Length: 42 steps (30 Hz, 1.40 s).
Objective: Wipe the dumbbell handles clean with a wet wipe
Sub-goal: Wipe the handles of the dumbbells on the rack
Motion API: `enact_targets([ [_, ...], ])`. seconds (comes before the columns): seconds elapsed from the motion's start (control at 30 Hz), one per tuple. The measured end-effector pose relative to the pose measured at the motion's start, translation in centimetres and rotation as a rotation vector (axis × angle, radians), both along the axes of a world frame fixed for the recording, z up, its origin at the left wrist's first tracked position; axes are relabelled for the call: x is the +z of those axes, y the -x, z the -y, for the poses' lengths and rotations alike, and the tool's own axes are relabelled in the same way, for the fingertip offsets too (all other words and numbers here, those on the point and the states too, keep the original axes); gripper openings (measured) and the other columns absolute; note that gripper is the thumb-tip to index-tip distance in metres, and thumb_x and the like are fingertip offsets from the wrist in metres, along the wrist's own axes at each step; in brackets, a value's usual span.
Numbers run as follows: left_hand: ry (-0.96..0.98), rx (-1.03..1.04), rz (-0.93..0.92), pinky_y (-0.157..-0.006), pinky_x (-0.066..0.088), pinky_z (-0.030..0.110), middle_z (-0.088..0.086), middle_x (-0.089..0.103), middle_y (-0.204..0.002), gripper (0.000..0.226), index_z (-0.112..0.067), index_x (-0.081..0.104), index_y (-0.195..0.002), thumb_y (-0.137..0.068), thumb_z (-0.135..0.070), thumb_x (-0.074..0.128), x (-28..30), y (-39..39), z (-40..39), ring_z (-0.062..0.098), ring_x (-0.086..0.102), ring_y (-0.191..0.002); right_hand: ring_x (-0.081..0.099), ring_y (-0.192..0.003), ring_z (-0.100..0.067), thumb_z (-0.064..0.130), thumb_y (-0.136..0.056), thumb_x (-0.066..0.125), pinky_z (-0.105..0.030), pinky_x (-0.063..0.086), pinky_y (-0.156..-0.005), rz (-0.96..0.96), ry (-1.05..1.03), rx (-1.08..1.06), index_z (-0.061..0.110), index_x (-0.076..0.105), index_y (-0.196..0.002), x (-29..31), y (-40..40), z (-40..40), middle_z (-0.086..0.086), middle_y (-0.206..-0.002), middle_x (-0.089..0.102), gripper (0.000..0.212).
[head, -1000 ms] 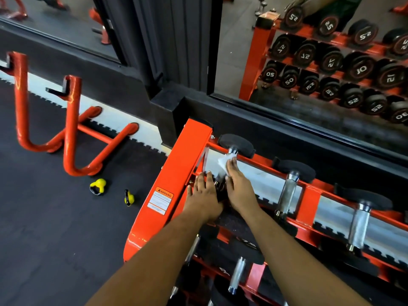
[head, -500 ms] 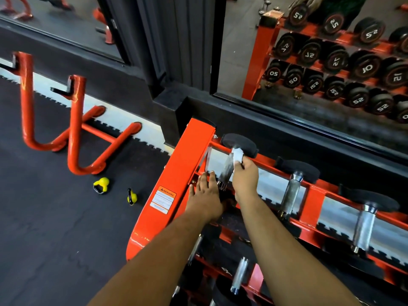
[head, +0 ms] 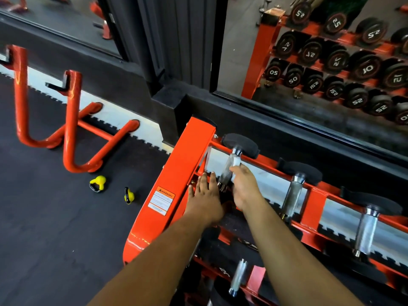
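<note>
The leftmost dumbbell on the top shelf of an orange rack (head: 176,173) has a knurled steel handle (head: 227,171) and black heads. My right hand (head: 244,186) pinches a white wet wipe (head: 236,161) against the upper part of that handle. My left hand (head: 205,195) lies flat with straight fingers on the dumbbell's near head, just left of the handle. Two more dumbbells with steel handles (head: 292,195) (head: 366,230) lie on the same shelf to the right.
A lower shelf holds more dumbbells (head: 237,277). A mirror (head: 242,62) behind the rack reflects it. Two small yellow kettlebells (head: 98,183) (head: 129,195) sit on the dark floor mat beside an orange tubular stand (head: 72,129).
My right hand has slid the wipe up the handle from its lower end toward the far head. My left hand has stayed on the near head.
</note>
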<state>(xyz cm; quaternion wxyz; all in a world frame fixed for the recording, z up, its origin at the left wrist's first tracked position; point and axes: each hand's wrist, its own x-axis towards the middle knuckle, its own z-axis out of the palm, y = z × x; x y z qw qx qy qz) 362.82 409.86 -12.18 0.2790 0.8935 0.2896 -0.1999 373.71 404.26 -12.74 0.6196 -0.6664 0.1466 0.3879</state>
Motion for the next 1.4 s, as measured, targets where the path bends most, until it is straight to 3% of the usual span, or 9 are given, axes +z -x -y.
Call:
enact_targets([
  [0.13,-0.011,0.005,0.008,-0.126,-0.008,0.050,0.011,-0.022,-0.167,0.101,-0.018,-0.026,-0.157,-0.098,-0.065,0.041,-0.3,0.0,0.1,0.024,-0.020,-0.155,0.064,-0.102,-0.033,0.033,-0.079,0.072,-0.050,0.053,-0.090,-0.021,-0.010,0.029,0.017,0.063,-0.110,1.0,-1.9,-1.1,-0.012,-0.104,0.067,0.037],
  [0.3,-0.004,0.018,0.032,-0.124,-0.009,0.051,0.013,-0.018,-0.168,0.103,-0.018,-0.022,-0.158,-0.096,-0.065,0.045,-0.2,0.0,0.0,0.026,-0.016,-0.155,0.066,-0.101,-0.033,0.031,-0.083,0.078,-0.038,0.052,-0.073,-0.103,-0.047,-0.061,0.008,0.062,-0.122,0.9,-4.0,-1.9,-0.016,-0.114,0.069,0.047],
  [0.43,-0.001,0.018,0.028,-0.123,-0.011,0.050,0.011,-0.021,-0.168,0.100,-0.019,-0.023,-0.158,-0.098,-0.067,0.041,-0.4,0.1,0.0,0.024,-0.020,-0.155,0.065,-0.099,-0.029,0.037,-0.085,0.074,-0.042,0.055,-0.081,-0.020,0.016,-0.049,0.013,0.061,-0.120,0.5,-3.8,-1.1,-0.011,-0.109,0.067,0.044],
  [0.7,-0.001,0.017,0.025,-0.123,-0.011,0.050,0.012,-0.019,-0.168,0.101,-0.019,-0.022,-0.158,-0.097,-0.066,0.043,-0.2,0.1,0.2,0.025,-0.018,-0.155,0.068,-0.103,-0.032,0.044,-0.078,0.075,-0.047,0.055,-0.094,-0.097,-0.056,-0.003,0.012,0.065,-0.117,1.0,-4.2,-0.9,-0.016,-0.115,0.070,0.052],
  [0.87,-0.024,0.011,0.022,-0.125,-0.009,0.050,0.012,-0.019,-0.168,0.101,-0.019,-0.023,-0.158,-0.097,-0.067,0.041,-0.5,0.0,0.2,0.025,-0.018,-0.155,0.064,-0.100,-0.030,0.040,-0.081,0.076,-0.038,0.053,-0.075,-0.076,-0.055,-0.054,0.016,0.063,-0.117,0.3,-3.3,-1.5,-0.011,-0.110,0.068,0.045],
  [0.97,-0.026,0.012,0.017,-0.125,-0.009,0.052,0.013,-0.018,-0.168,0.102,-0.018,-0.021,-0.158,-0.096,-0.064,0.046,-0.3,0.0,0.2,0.026,-0.017,-0.156,0.065,-0.099,-0.032,0.040,-0.078,0.079,-0.045,0.055,-0.086,-0.120,-0.053,-0.024,0.014,0.068,-0.107,0.9,-2.9,-2.0,-0.015,-0.109,0.069,0.041],
  [1.13,-0.046,0.010,0.029,-0.125,-0.009,0.053,0.012,-0.019,-0.168,0.097,-0.019,-0.023,-0.158,-0.099,-0.057,0.045,-1.1,0.0,0.1,0.025,-0.018,-0.155,0.064,-0.107,-0.033,0.048,-0.076,0.076,-0.054,0.052,-0.097,-0.062,-0.045,0.050,0.022,0.064,-0.113,-1.2,-2.4,0.0,-0.010,-0.114,0.066,0.046],
  [1.23,-0.041,0.015,0.026,-0.125,-0.008,0.054,0.012,-0.015,-0.169,0.100,-0.018,-0.019,-0.159,-0.096,-0.060,0.047,-0.7,-0.1,0.3,0.026,-0.014,-0.156,0.069,-0.100,-0.035,0.039,-0.082,0.078,-0.054,0.054,-0.096,-0.120,-0.056,0.068,0.019,0.066,-0.106,-1.3,-1.9,-0.4,-0.014,-0.107,0.071,0.034],
  [1.4,-0.032,0.009,0.022,-0.124,-0.009,0.056,0.013,-0.015,-0.169,0.103,-0.018,-0.019,-0.159,-0.094,-0.063,0.047,-0.5,-0.1,0.1,0.027,-0.014,-0.156,0.072,-0.097,-0.036,0.036,-0.083,0.079,-0.054,0.057,-0.091,-0.156,-0.133,0.038,0.011,0.069,-0.115,-1.4,-2.5,0.4,-0.020,-0.109,0.074,0.042],
])
